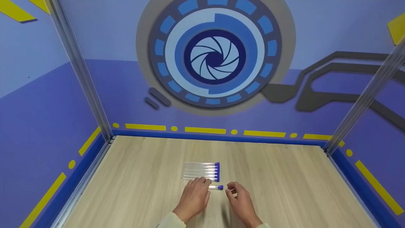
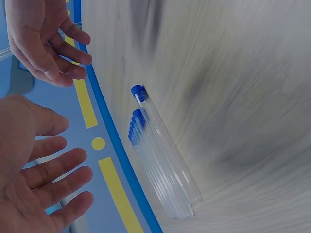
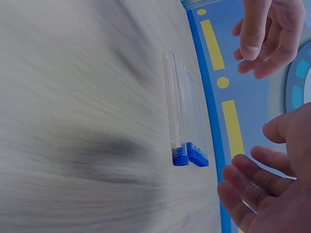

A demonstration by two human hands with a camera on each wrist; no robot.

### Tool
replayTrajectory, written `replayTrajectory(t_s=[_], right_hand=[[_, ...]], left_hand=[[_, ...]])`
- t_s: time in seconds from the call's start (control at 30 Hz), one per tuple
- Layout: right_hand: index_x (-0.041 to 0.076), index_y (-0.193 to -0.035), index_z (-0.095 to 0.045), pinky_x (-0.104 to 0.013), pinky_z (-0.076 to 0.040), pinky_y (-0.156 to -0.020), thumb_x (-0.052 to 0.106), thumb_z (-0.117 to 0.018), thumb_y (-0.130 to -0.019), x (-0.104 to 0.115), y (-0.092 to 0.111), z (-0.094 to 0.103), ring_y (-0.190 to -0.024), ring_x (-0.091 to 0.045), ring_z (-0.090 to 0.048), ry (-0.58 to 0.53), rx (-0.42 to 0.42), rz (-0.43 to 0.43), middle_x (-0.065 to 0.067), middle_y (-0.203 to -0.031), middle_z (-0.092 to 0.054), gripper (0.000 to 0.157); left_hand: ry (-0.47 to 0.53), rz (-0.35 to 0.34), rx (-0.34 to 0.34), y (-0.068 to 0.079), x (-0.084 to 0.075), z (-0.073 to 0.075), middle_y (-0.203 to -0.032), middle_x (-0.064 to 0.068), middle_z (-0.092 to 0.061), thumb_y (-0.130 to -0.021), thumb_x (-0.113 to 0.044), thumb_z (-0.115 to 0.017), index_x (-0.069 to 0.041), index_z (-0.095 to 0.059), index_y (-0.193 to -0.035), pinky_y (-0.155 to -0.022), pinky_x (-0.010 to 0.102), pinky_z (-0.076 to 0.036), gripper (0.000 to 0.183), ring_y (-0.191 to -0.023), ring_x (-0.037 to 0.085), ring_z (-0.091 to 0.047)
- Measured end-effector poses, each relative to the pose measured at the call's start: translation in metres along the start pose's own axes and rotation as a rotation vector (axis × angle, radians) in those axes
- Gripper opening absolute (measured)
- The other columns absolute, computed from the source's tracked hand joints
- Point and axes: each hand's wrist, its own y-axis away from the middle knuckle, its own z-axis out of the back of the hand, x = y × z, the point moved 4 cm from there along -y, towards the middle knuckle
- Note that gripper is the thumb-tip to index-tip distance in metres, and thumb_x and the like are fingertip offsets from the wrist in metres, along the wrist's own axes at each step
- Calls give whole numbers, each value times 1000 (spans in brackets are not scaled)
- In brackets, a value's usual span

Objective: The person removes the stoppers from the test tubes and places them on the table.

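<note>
Several clear test tubes with blue caps [image 1: 201, 171] lie side by side in a row on the table, caps toward the right. One more capped test tube [image 1: 216, 187] lies parallel to the row on its near side, slightly apart; in the right wrist view this tube [image 3: 173, 107] shows its full length. My left hand [image 1: 193, 196] hovers above this tube and hides part of it in the head view. Its fingers are loosely bent and hold nothing. Just right of the blue cap, my right hand [image 1: 241, 199] hangs over the table, fingers relaxed and holding nothing.
The wooden tabletop [image 1: 142, 183] spreads around the tubes. Blue printed panels [image 1: 120, 91] stand behind it and on both sides, with metal posts [image 1: 85, 72] at the back corners. Shadows of the hands fall on the wood.
</note>
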Motion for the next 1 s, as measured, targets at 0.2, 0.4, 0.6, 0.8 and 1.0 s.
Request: replayTrajectory(t_s=[0.2, 0.4, 0.6, 0.8, 1.0], right_hand=[[7, -112, -62, -38, -51, -82, 14, -59, -93, 1, -3, -7, -101, -18, -60, -18, 3, -59, -5, -107, -65, 20], [6, -117, -60, -42, -50, -88, 12, -55, -96, -2, -6, -14, -107, -21, -59, -5, 26, -130, -7, -115, -64, 23], [4, -124, -59, -45, -50, -90, 9, -48, -97, -5, -5, -20, -110, -24, -60, -1, 21, -128, -12, -120, -63, 29], [2, -129, -56, -48, -48, -94, 8, -47, -97, -7, -7, -23, -115, -30, -59, -23, 39, -139, -15, -126, -62, 33], [1, -134, -52, -52, -44, -98, 8, -46, -98, -10, -8, -27, -121, -33, -56, -32, 94, -176, -18, -132, -58, 37]], left_hand=[[5, 7, 8, -1, 0, -9, -102, -1, -65, -88, -26, -67, -15, -63, -112, -72, 32, -47, 26, -89, 15, -60], [2, 4, 10, -3, -1, -16, -98, -1, -65, -87, -25, -68, -15, -63, -109, -69, 31, -46, 24, -86, 15, -60], [1, -11, -22, -4, -4, -19, -93, -1, -64, -85, -24, -70, -14, -63, -105, -66, 29, -44, 23, -83, 14, -59], [4, -2, 3, -8, -6, -27, -96, 0, -65, -86, -23, -69, -13, -63, -108, -69, 30, -46, 25, -86, 15, -60], [11, 19, 18, -9, -5, -36, -99, 1, -66, -86, -22, -69, -13, -63, -110, -70, 31, -46, 26, -90, 16, -61]])
